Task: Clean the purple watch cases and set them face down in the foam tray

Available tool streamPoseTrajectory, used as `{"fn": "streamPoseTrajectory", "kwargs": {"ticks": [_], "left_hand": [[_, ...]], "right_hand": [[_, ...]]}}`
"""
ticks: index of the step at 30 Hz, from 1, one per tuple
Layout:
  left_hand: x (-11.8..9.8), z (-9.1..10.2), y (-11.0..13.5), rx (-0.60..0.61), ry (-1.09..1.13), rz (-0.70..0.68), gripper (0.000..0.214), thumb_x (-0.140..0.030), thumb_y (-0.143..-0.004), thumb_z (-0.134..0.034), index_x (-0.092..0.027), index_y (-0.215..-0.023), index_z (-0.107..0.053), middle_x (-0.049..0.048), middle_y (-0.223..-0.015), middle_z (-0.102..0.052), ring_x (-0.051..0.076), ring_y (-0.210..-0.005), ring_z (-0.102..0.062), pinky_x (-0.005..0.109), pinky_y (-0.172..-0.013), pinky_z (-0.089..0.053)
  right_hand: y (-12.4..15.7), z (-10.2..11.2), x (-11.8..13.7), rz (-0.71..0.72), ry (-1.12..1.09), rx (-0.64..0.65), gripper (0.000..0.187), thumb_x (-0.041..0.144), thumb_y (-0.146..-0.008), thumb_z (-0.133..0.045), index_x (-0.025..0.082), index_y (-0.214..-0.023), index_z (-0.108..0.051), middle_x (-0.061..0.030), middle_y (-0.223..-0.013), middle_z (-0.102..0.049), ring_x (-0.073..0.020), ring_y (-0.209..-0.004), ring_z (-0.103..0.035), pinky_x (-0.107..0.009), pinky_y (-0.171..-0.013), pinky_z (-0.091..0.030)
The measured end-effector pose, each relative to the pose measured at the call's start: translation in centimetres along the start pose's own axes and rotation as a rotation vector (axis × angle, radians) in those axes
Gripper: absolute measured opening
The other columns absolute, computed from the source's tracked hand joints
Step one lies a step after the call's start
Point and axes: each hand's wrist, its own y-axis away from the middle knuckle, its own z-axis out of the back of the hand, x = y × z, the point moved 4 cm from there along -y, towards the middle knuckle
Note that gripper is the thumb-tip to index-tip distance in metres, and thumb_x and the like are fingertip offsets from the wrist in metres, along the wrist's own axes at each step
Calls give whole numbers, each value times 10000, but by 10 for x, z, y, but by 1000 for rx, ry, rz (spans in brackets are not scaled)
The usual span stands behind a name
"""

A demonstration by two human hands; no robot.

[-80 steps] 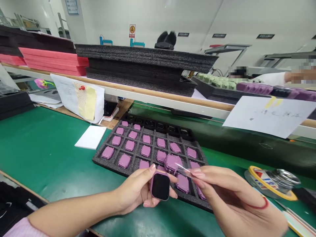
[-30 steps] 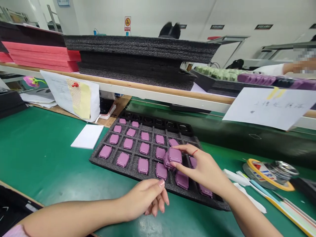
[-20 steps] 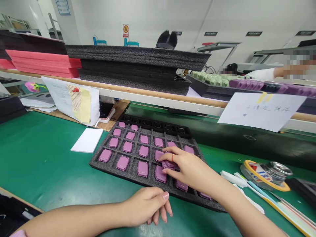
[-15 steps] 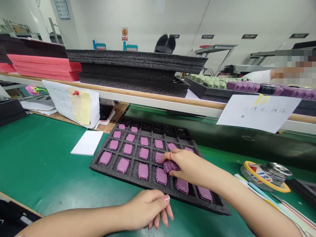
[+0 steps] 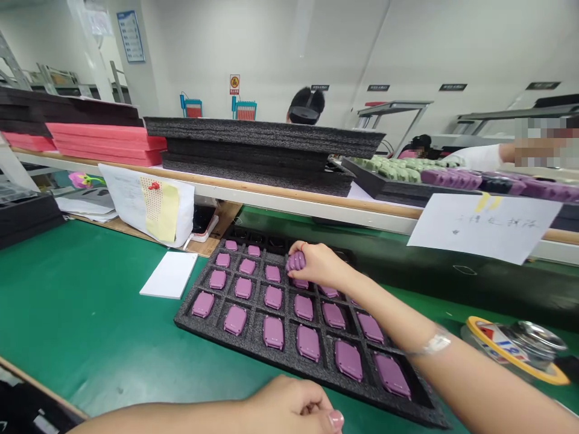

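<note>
My right hand (image 5: 316, 264) pinches a small row of purple watch cases (image 5: 296, 261) just above the black foam tray (image 5: 226, 341). Rows of single purple watch cases (image 5: 273, 331) lie in the tray's square compartments, one of them partly under my fingers. Some compartments toward the far right are hidden by my right hand and forearm. Close to the tray's near edge, my left hand (image 5: 303, 405) rests low on the green table, its fingers loosely curled and apart with nothing seen in them. The bottom of the picture cuts off part of it.
Left of the tray lies a white pad (image 5: 168, 275). A clear jar with a yellow rim (image 5: 515, 349) stands at right. Above runs a shelf (image 5: 271, 204) with black foam stacks (image 5: 262, 135), red foam (image 5: 106, 143) and a tray of green cases (image 5: 402, 172). A co-worker's arm (image 5: 484, 157) shows behind.
My right hand has moved away from me across the tray with the watch cases, toward the far rows. My left hand sits lower in view, its fingers more curled. The camera view has shifted.
</note>
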Motion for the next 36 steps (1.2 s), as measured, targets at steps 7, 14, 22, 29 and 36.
{"fn": "streamPoseTrajectory", "kwargs": {"ticks": [7,14,22,29,36], "left_hand": [[15,7,-9,39,2,-104,536,-714,-738,-626,-181,-695,-597,-9,-666,-584,74,-539,-422,205,-521,-336],[16,4,-12,19,-66,-1,156,-315,-811,-649,-163,-785,-673,-31,-646,-590,76,-554,-500,175,-525,-378],[21,6,-13,63,-144,-9,236,-362,-814,-728,-159,-936,-736,-3,-765,-707,68,-609,-552,150,-576,-425],[18,7,-14,66,-195,-39,213,-357,-823,-715,-155,-890,-731,-17,-706,-646,67,-598,-527,143,-569,-406],[15,6,-14,88,-177,-84,217,-372,-818,-665,-157,-810,-686,-10,-682,-622,73,-565,-496,152,-557,-393]], "right_hand": [[-55,-30,0,-12,-96,-135,342,361,-962,-635,169,-1245,-611,-89,-1249,-645,-227,-1082,-657,-446,-916,-564],[-58,-27,-55,-101,-126,-136,319,372,-966,-626,177,-1219,-626,-82,-1236,-650,-223,-1066,-657,-435,-910,-565],[-39,-39,-106,-143,-179,-164,286,401,-969,-615,198,-1165,-659,-64,-1209,-669,-221,-1051,-663,-411,-910,-568],[-15,-50,-127,-108,-195,-221,259,375,-966,-627,181,-1134,-664,-72,-1201,-672,-214,-1063,-660,-429,-929,-559],[7,-58,-146,-206,-200,-364,326,367,-979,-605,198,-1258,-615,-94,-1325,-614,-240,-1147,-629,-467,-972,-539]]}}
